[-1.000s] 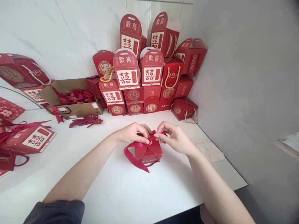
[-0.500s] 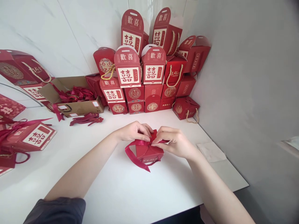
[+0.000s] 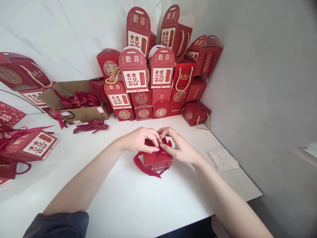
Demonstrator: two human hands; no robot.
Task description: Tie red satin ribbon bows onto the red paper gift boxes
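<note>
A small red gift box (image 3: 157,162) sits on the white table in front of me, with a short cord handle on its near side. Across its top runs a shiny red ribbon (image 3: 143,167), one tail hanging over the left side onto the table. My left hand (image 3: 142,138) pinches the ribbon at the middle of the box top. From the other side my right hand (image 3: 177,145) meets it there, thumb and fingers closed on the ribbon close to the left fingertips. The fingers hide most of the knot area.
Stacked red gift boxes (image 3: 162,97) stand along the back wall. Left of them, a cardboard box (image 3: 85,114) holds tangled red ribbons, and a ribbon bundle (image 3: 91,126) lies before it. Ribboned boxes (image 3: 32,143) are at far left. A white tissue (image 3: 223,160) lies right, near the grey wall.
My right hand has shifted left from the ribbon's right side to the middle of the box top, and both hands' fingertips now come together there. The left ribbon tail has moved slightly.
</note>
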